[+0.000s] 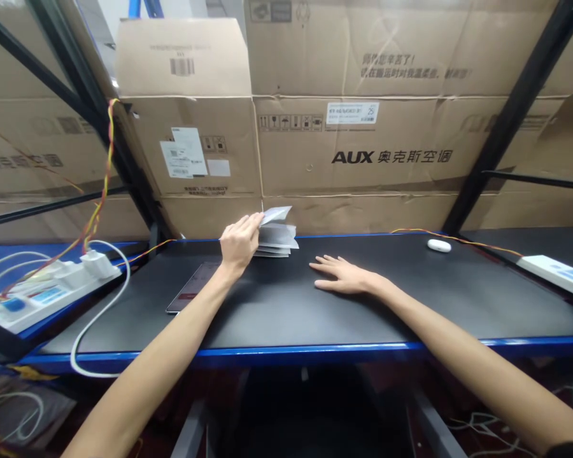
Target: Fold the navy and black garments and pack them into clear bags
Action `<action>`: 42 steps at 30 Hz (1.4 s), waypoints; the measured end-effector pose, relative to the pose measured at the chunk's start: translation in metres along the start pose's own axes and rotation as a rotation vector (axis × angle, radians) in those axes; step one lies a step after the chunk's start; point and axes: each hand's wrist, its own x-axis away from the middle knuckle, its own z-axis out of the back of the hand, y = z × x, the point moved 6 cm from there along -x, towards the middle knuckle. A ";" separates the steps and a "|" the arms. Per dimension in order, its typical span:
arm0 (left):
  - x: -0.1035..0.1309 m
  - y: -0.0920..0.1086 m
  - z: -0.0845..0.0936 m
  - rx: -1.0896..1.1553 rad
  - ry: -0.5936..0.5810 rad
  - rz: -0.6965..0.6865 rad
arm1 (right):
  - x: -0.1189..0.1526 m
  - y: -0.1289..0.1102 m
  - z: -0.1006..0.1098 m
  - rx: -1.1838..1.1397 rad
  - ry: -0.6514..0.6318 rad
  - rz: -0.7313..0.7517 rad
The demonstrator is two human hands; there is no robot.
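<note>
My left hand is closed on the left edge of a folded white paper, raised near the back of the black tabletop. Several layers of the paper fan out to the right of my fingers. To the right, my right hand is held palm down with its fingers spread and nothing in it, at or just over the tabletop. A dark flat tablet lies partly hidden behind my left forearm.
A white power strip with plugs and a looping white cable is at the left. A small white case and another power strip lie at the right. Cardboard stands behind the black tabletop.
</note>
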 end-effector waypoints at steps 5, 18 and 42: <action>0.016 0.056 0.013 0.071 -0.142 -0.224 | 0.004 0.002 0.003 -0.008 -0.015 0.016; 0.062 0.117 -0.027 0.318 -0.588 -0.474 | 0.018 0.030 0.019 0.068 0.047 -0.069; 0.057 0.066 -0.041 0.451 -0.471 -0.491 | 0.024 0.002 0.027 0.489 0.266 0.034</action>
